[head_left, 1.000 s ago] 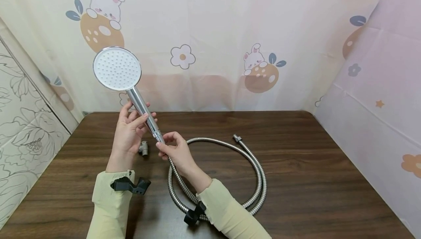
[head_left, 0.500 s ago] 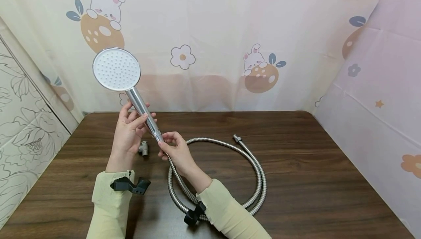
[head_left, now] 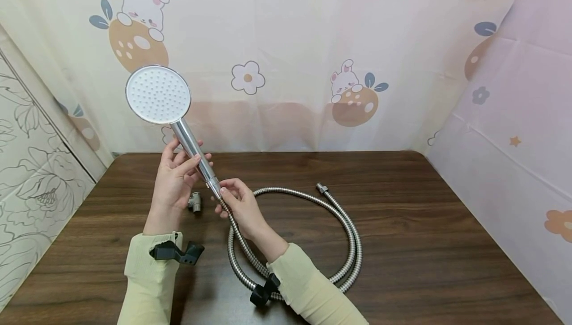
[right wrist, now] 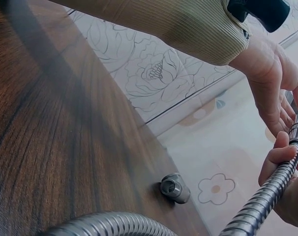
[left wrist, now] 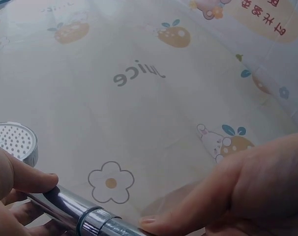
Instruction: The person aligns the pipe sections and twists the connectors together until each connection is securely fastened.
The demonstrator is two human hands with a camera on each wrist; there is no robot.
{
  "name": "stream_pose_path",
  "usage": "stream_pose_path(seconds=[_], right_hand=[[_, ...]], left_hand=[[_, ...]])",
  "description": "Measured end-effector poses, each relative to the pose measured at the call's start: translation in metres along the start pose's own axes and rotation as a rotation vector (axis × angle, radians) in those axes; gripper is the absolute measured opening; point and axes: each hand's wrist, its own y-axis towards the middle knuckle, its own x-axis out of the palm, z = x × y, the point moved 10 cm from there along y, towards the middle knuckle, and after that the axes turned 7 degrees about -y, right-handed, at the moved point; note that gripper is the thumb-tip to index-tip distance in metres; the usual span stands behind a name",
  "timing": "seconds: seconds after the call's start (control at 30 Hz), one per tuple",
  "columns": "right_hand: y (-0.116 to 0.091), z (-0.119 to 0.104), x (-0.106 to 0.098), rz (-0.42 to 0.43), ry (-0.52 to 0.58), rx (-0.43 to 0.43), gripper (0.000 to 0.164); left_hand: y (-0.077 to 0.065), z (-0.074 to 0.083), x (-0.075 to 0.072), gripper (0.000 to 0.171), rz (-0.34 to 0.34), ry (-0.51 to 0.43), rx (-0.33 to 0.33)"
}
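My left hand [head_left: 172, 183] grips the chrome handle of a round shower head [head_left: 158, 94], its white nozzle face turned toward the head camera. The head tilts up to the left above the table. At the handle's lower end, my right hand [head_left: 243, 208] pinches the end of a ribbed metal shower hose [head_left: 353, 235], thumb in front and fingers behind. The right wrist view shows the hose [right wrist: 259, 204] running up to a smooth chrome collar [right wrist: 297, 132] between the fingers. The hose's end meets the handle in line; its joint is partly covered by fingers.
A small metal fitting [head_left: 195, 202] stands on the brown wooden table [head_left: 424, 245], right beside the left wrist. The hose lies in loose loops, its free end [head_left: 321, 188] toward the back. Printed curtains [head_left: 290, 41] hang behind the table and at its sides.
My right thumb has shifted slightly right and up along the hose's end, showing more of the collar. The left hand and shower head have barely moved.
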Motion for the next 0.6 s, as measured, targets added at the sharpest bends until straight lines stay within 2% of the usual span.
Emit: stream_pose_path(seconds=[0.33, 0.6], right_hand=[[-0.0002, 0.003, -0.0011, -0.002, 0.021, 0.038, 0.031], [0.0022, 0.0063, -0.003, 0.025, 0.012, 0.032, 0.026]], left_hand=[[-0.0002, 0.0004, 0.0014, 0.06, -0.016, -0.001, 0.006], [0.0, 0.0005, 0.0012, 0.06, -0.009, 0.008, 0.007]])
